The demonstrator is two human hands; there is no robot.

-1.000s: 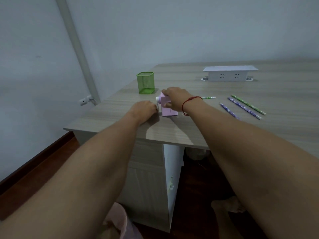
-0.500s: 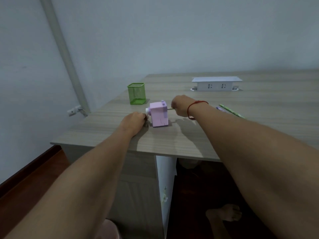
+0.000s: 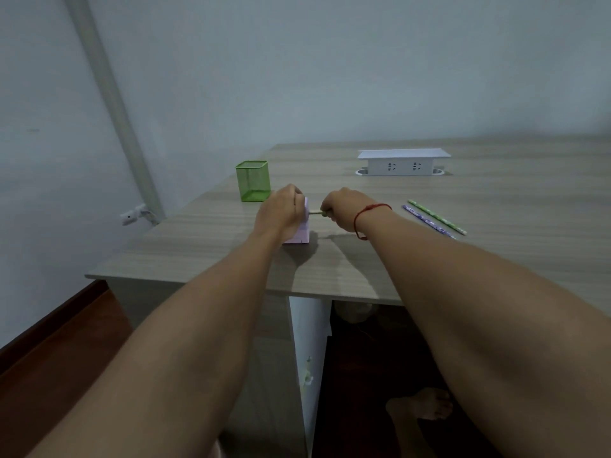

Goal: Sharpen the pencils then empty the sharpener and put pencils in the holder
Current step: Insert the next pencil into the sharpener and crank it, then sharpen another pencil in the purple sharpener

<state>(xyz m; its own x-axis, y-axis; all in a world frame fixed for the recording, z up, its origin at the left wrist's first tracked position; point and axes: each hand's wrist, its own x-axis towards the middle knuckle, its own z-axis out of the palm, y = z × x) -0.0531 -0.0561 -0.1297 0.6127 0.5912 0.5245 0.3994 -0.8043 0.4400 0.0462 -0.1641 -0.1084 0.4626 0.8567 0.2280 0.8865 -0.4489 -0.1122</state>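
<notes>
Bare foot [image 3: 426,404] on the dark floor under the desk [image 3: 198,252]. Both forearms reach in over the desk's front edge.

Pink sharpener [image 3: 300,233] stands upright near the desk's left front corner, a bit in from the front edge. Left hand [image 3: 281,213] is curled over its top and left side, gripping it; most of the body is hidden, only the right face and bottom show. Crank not visible.

Right hand [image 3: 344,208] is just right of the sharpener, not touching it, fingers closed in a pinch on a pencil [image 3: 315,212]. The pencil lies level, a short stretch showing between hand and sharpener, its far end at the sharpener's right face. Cannot tell how deep it goes in. Red string [image 3: 367,214] round the right wrist.

Further right, flat on the desk and well apart from the hands: purple pencil [image 3: 426,221] and green pencil [image 3: 438,218], side by side, almost parallel, angled.

Behind the left hand, near the desk's left edge: green mesh holder [image 3: 253,180], upright, nothing seen inside.

Towards the back edge: white socket box [image 3: 401,163], with the wall behind.
</notes>
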